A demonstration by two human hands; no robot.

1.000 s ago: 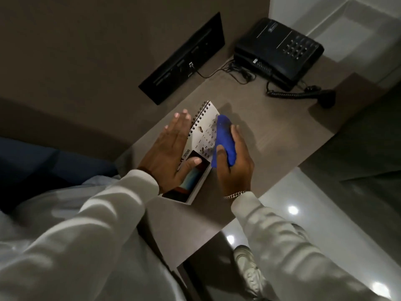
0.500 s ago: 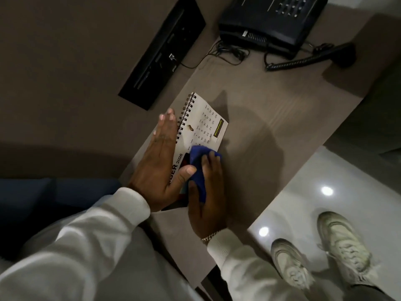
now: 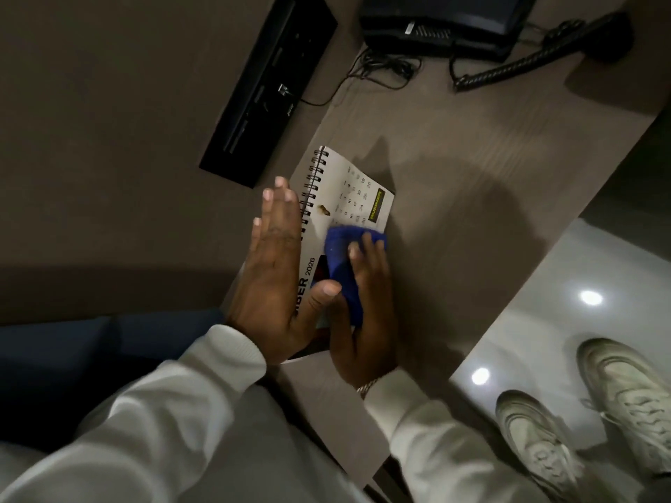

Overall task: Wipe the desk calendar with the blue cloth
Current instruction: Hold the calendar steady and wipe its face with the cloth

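Observation:
A white spiral-bound desk calendar (image 3: 348,192) lies flat on the brown desk (image 3: 472,197), its wire binding toward the wall. A small brown smudge (image 3: 323,210) marks the page near the spiral. My left hand (image 3: 276,274) presses flat on the calendar's left edge, fingers together and thumb reaching across the page. My right hand (image 3: 366,310) holds the folded blue cloth (image 3: 343,270) against the middle of the page, just below the date grid. The calendar's lower half is hidden under both hands.
A black desk phone (image 3: 446,27) with a coiled cord (image 3: 508,69) sits at the desk's far end. A black socket panel (image 3: 268,85) is set in the wall on the left. On the right the desk edge drops to glossy floor, where my two shoes (image 3: 581,422) stand.
The cloth slid from the upper right of the page down to its middle over the last second, then edged slightly back up. My left hand kept the calendar pinned. The view tilted downward.

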